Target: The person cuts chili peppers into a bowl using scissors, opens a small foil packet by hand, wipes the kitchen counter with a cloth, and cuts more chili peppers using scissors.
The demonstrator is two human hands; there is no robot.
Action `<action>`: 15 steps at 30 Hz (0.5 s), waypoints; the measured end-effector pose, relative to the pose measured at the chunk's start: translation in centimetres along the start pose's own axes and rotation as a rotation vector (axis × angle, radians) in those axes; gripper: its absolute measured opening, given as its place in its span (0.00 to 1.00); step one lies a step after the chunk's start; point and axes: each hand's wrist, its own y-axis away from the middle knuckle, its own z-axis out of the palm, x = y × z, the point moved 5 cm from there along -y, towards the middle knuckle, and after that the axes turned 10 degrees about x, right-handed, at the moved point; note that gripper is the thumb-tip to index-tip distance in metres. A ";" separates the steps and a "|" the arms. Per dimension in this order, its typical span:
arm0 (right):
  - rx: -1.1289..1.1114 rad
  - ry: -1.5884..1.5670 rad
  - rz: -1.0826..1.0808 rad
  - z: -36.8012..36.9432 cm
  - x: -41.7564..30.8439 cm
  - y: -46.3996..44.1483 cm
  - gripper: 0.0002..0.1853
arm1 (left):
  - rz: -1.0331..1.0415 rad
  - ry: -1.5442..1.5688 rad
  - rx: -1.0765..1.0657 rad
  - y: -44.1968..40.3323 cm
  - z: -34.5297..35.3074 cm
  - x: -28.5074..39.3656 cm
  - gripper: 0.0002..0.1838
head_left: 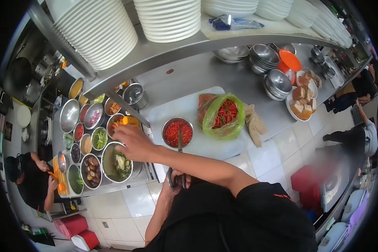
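My left hand (178,182) is closed around the dark handles of scissors (180,143), whose blades point into a metal bowl of chopped red chillies (172,133). Reaching across to the left, my right hand (132,140) is over the ingredient bowls, its fingers curled together at a bowl of orange-red pieces (114,122); what they hold is hidden. A yellow-orange item (130,121) is beside these fingers. On the white cutting board (157,110) lies an opened green plastic bag (208,122) of whole red chillies (226,115), with a tan cloth (254,126) to its right.
Metal bowls of mushrooms (91,170) and greens (121,166) stand at the left. Plate stacks (168,19) fill the overhead shelf (155,48). Stacked steel bowls (278,84) and bread chunks (301,101) are at the right. One co-worker (33,180) is at far left, others at far right.
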 end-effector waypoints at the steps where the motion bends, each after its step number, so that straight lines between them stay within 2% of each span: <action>1: 0.054 -0.010 0.046 -2.4 0.9 0.7 0.13 | -0.005 0.001 -0.007 0.0 0.0 -0.1 0.14; 3: 0.141 0.166 0.163 -8.7 2.7 2.4 0.10 | -0.120 -0.034 0.110 0.0 -0.9 -0.6 0.14; 4: 0.240 0.227 0.283 -11.8 4.8 4.1 0.08 | -0.101 -0.057 0.093 0.0 -0.8 -0.5 0.14; 5: 0.343 0.372 0.212 -15.3 6.5 5.7 0.06 | -0.100 -0.058 0.089 -0.1 -0.8 -0.4 0.14; 6: 0.433 0.462 0.318 -18.8 7.7 7.3 0.04 | -0.103 -0.053 0.086 -0.1 -0.8 -0.4 0.14; 8: 0.505 0.822 0.365 -24.6 10.2 10.5 0.06 | -0.135 -0.035 0.046 -0.1 -1.1 -0.4 0.15; 10: 0.397 0.934 0.614 -28.5 11.7 12.1 0.06 | -0.142 -0.040 0.037 -0.3 -0.9 -0.3 0.15; 11: 0.413 0.937 0.619 -29.3 12.7 12.5 0.06 | -0.151 -0.038 0.036 -0.3 -0.9 -0.3 0.15; 13: 0.399 1.117 0.909 -31.1 16.1 14.0 0.08 | -0.161 -0.051 0.048 -0.3 -0.9 -0.4 0.15; 14: 0.420 1.124 0.912 -31.4 16.9 14.5 0.08 | -0.170 -0.054 0.068 -0.2 -1.0 -0.4 0.15; 15: 0.344 1.222 0.800 -31.1 17.0 14.1 0.09 | -0.179 -0.059 0.078 -0.4 -1.0 -0.4 0.15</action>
